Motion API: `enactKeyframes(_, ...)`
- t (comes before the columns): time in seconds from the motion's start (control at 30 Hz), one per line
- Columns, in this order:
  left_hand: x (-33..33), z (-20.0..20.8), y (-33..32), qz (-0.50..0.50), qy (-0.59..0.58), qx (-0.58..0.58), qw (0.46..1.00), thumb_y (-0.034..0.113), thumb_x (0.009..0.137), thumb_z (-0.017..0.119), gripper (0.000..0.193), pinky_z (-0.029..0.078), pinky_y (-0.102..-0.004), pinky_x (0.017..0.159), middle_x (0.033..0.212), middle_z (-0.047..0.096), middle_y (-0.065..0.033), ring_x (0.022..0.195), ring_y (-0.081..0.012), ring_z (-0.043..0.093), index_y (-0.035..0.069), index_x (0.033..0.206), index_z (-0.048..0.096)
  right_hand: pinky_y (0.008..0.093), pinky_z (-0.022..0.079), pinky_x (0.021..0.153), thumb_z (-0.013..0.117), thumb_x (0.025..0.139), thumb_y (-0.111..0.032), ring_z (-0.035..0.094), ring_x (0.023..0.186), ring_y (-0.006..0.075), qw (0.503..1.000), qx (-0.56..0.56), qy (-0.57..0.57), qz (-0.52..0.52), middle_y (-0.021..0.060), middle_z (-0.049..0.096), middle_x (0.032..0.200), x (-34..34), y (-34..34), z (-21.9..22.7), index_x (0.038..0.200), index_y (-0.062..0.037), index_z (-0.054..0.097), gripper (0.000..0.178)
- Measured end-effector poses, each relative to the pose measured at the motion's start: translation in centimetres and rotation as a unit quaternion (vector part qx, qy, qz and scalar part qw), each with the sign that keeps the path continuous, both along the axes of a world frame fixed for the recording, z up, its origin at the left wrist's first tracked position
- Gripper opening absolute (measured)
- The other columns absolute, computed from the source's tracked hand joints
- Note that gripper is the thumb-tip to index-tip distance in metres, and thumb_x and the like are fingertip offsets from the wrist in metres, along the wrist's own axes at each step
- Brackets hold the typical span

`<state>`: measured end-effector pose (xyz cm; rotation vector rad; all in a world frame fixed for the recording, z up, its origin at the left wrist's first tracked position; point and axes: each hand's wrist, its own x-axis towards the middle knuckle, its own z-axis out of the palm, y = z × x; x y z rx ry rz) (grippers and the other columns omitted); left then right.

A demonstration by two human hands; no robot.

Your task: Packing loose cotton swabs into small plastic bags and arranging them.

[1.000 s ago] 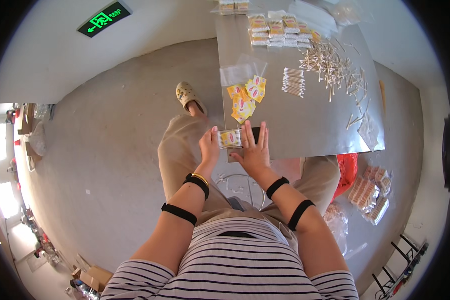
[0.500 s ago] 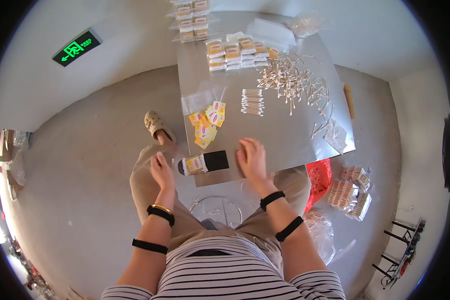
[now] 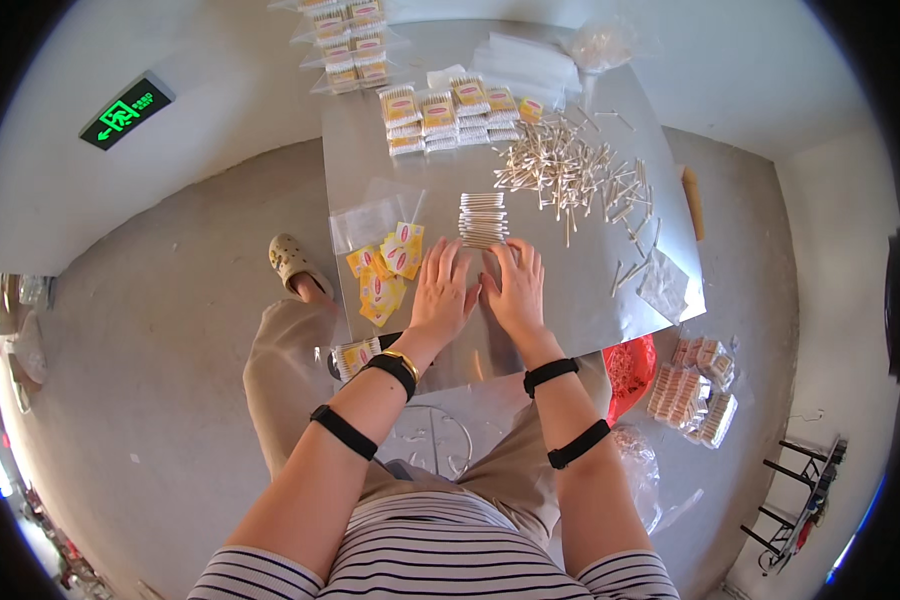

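Note:
A neat row of cotton swabs (image 3: pixel 483 214) lies in the middle of the metal table. At its near end, my left hand (image 3: pixel 442 296) and my right hand (image 3: pixel 516 295) rest side by side with fingers stretched forward. Their fingertips reach the closest swabs; whether they press on them is hard to tell. Both hands are open, thumbs pointing toward each other. Beside my left hand lie yellow printed cards (image 3: pixel 380 285). Partly hidden behind my left wrist, a packet of swabs (image 3: pixel 355 357) sits in a black holder at the table's near edge.
A big loose heap of cotton swabs (image 3: pixel 560 165) spreads over the right side. Packed swab bundles (image 3: pixel 438 115) are stacked at the back, near clear plastic bags (image 3: pixel 530 65). On the floor at right stand a red bag (image 3: pixel 630 375) and more bundles (image 3: pixel 682 390).
Both hands have moved forward and come together at the swab row. My left hand came from beside the black holder at the near edge. The view has shifted slightly.

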<state>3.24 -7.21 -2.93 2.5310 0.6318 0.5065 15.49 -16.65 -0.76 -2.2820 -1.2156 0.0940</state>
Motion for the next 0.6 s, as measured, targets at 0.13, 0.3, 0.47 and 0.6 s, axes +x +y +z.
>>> enactKeyframes(0.13, 0.5, -0.8, -0.2, -0.018, -0.012, 0.061, 0.998, 0.022, 0.09, 0.069, 0.053, 0.029, -0.0501, 0.122, 0.148, 0.039, -0.0151, 0.143, -0.0353, 0.034, 0.004, 0.134, 0.047, 0.0462, 0.041, 0.101, 0.074, 0.08, -0.011, 0.05, 0.121, 0.0337, 1.0, 0.0, -0.021, 0.015, 0.0109, 0.052, 0.128, 1.2, 0.7, -0.6, 0.119, -0.0123, 0.064, 0.041)
enactKeyframes(0.3, 0.4, -0.9, 0.1, -0.018, -0.018, 0.036, 0.999, 0.022, 0.09, 0.068, 0.052, 0.03, -0.0496, 0.121, 0.144, 0.043, -0.0143, 0.141, -0.0329, 0.038, 0.004, 0.133, 0.046, 0.047, 0.041, 0.101, 0.072, 0.081, -0.01, 0.05, 0.119, 0.034, 0.999, 0.028, -0.035, 0.031, 0.0108, 0.054, 0.126, 1.8, 2.0, -0.9, 0.113, -0.0133, 0.068, 0.033)
enactKeyframes(0.47, 0.4, -0.7, 0.1, -0.015, -0.021, 0.022, 0.999, 0.021, 0.089, 0.068, 0.05, 0.032, -0.049, 0.119, 0.138, 0.048, -0.0141, 0.136, -0.0331, 0.043, 0.004, 0.131, 0.048, 0.0473, 0.041, 0.101, 0.071, 0.081, -0.008, 0.05, 0.118, 0.0339, 0.999, 0.029, -0.031, 0.034, 0.0104, 0.055, 0.124, 2.0, 2.4, -1.0, 0.108, -0.0128, 0.07, 0.028)
enactKeyframes(0.6, 0.5, -0.5, 0.1, -0.015, -0.022, 0.014, 1.0, 0.019, 0.087, 0.069, 0.048, 0.034, -0.049, 0.117, 0.133, 0.051, -0.0145, 0.132, -0.0336, 0.046, 0.004, 0.129, 0.05, 0.0474, 0.04, 0.101, 0.071, 0.08, -0.008, 0.051, 0.117, 0.0336, 0.999, 0.018, -0.025, 0.038, 0.0098, 0.055, 0.122, 2.0, 2.3, -0.9, 0.108, -0.0138, 0.07, 0.028)
